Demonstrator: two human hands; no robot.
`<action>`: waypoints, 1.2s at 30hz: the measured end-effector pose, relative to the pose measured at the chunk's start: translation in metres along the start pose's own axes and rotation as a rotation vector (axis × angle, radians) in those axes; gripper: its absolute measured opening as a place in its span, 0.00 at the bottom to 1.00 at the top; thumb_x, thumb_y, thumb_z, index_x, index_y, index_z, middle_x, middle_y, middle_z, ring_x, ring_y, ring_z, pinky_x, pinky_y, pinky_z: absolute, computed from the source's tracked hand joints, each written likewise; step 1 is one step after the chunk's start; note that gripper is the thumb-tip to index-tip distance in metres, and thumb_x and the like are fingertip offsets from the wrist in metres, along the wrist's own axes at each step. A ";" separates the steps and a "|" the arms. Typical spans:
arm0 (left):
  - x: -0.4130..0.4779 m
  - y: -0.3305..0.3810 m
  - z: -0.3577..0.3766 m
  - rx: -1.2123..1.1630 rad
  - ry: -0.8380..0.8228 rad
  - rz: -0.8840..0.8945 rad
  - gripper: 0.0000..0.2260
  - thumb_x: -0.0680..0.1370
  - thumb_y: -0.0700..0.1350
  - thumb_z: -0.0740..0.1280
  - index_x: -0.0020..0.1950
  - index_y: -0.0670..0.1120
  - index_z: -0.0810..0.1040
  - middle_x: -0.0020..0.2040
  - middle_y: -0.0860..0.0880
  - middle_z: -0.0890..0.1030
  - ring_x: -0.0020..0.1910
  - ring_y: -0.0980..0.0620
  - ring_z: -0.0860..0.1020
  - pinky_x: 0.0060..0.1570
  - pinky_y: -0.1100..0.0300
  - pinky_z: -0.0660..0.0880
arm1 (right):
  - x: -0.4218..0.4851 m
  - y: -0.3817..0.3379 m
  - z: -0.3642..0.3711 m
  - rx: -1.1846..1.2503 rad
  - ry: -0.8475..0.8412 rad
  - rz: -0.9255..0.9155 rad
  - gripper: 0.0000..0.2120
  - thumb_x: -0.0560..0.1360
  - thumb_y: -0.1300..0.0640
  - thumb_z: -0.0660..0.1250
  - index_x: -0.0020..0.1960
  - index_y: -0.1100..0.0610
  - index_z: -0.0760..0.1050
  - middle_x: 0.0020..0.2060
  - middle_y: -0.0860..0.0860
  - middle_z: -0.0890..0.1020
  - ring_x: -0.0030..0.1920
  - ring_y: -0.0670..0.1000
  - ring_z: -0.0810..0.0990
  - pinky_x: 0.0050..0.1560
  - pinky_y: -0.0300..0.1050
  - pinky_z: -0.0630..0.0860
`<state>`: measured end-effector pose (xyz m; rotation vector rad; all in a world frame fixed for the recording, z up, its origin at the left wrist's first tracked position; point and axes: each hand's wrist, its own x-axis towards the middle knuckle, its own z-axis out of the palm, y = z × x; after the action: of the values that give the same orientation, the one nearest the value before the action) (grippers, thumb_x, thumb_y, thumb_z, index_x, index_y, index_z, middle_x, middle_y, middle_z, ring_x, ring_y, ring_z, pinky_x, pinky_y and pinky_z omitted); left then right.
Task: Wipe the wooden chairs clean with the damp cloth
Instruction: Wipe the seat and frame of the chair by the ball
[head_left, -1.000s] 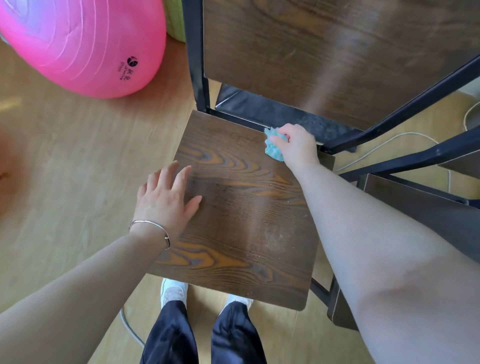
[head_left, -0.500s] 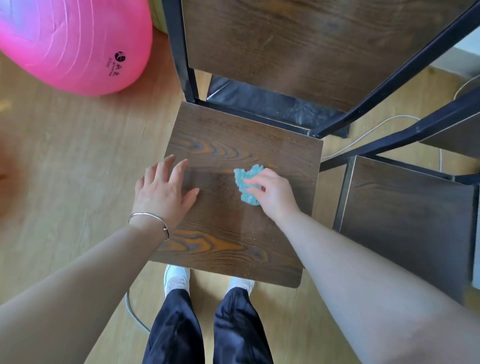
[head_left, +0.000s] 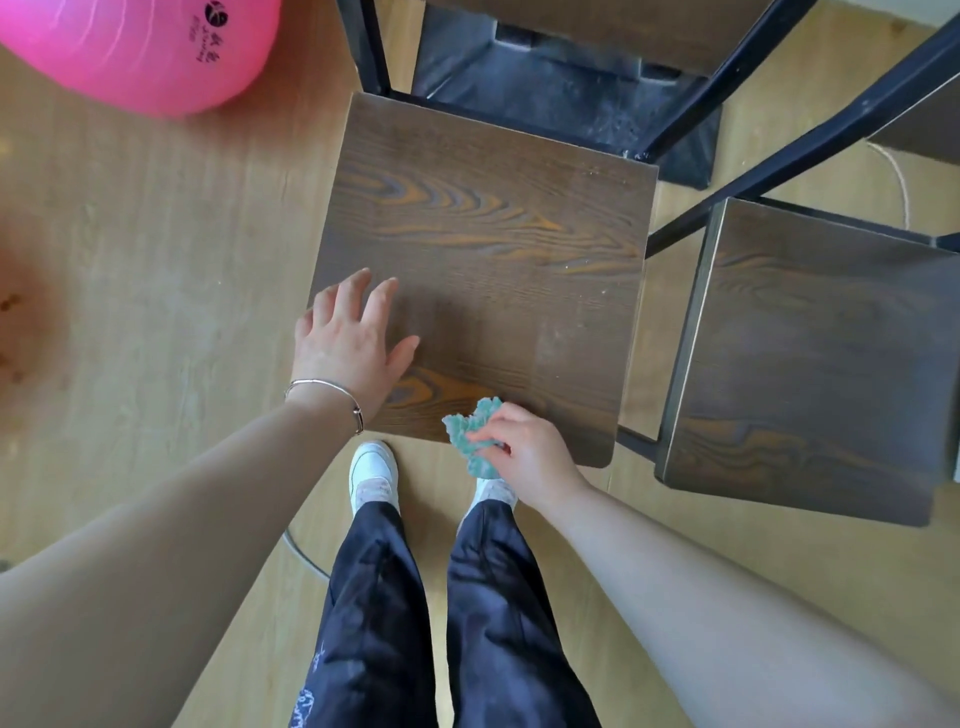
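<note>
A dark wooden chair seat with a black metal frame lies right below me. My left hand rests flat on the seat's near left part, fingers spread, a thin bracelet at the wrist. My right hand grips a crumpled teal cloth at the seat's front edge, partly past it. A second wooden chair seat stands to the right.
A big pink exercise ball sits on the light wood floor at the upper left. A black base lies behind the chair. A pale cable runs at the far right. My shoes stand before the seat.
My right hand has dragged the cloth from the seat's back edge across the middle to its front edge. The left hand has stayed on the seat. The view has tilted downward.
</note>
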<state>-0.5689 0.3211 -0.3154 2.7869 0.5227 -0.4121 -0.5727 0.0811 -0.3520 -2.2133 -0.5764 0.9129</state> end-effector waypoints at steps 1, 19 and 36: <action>-0.002 0.000 0.001 0.002 0.004 0.003 0.28 0.75 0.58 0.65 0.72 0.50 0.65 0.72 0.45 0.66 0.67 0.39 0.65 0.61 0.42 0.66 | -0.002 -0.002 -0.001 0.011 -0.008 0.012 0.08 0.74 0.64 0.71 0.52 0.60 0.84 0.44 0.43 0.74 0.39 0.31 0.72 0.43 0.23 0.64; 0.061 0.020 -0.008 0.030 0.078 0.081 0.27 0.74 0.58 0.66 0.70 0.49 0.68 0.69 0.44 0.69 0.64 0.40 0.68 0.57 0.41 0.70 | 0.219 0.012 -0.209 -0.224 0.470 0.223 0.13 0.80 0.54 0.65 0.62 0.54 0.79 0.57 0.51 0.76 0.55 0.52 0.77 0.52 0.39 0.73; 0.057 0.038 -0.020 0.043 0.016 0.149 0.27 0.76 0.58 0.64 0.72 0.49 0.65 0.71 0.44 0.67 0.66 0.40 0.66 0.62 0.40 0.68 | 0.077 0.027 -0.110 -0.192 0.106 -0.024 0.07 0.76 0.61 0.68 0.52 0.57 0.83 0.53 0.50 0.79 0.51 0.52 0.79 0.51 0.46 0.76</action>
<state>-0.4984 0.3112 -0.3077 2.8488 0.3096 -0.3727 -0.4369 0.0645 -0.3474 -2.4039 -0.6629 0.7498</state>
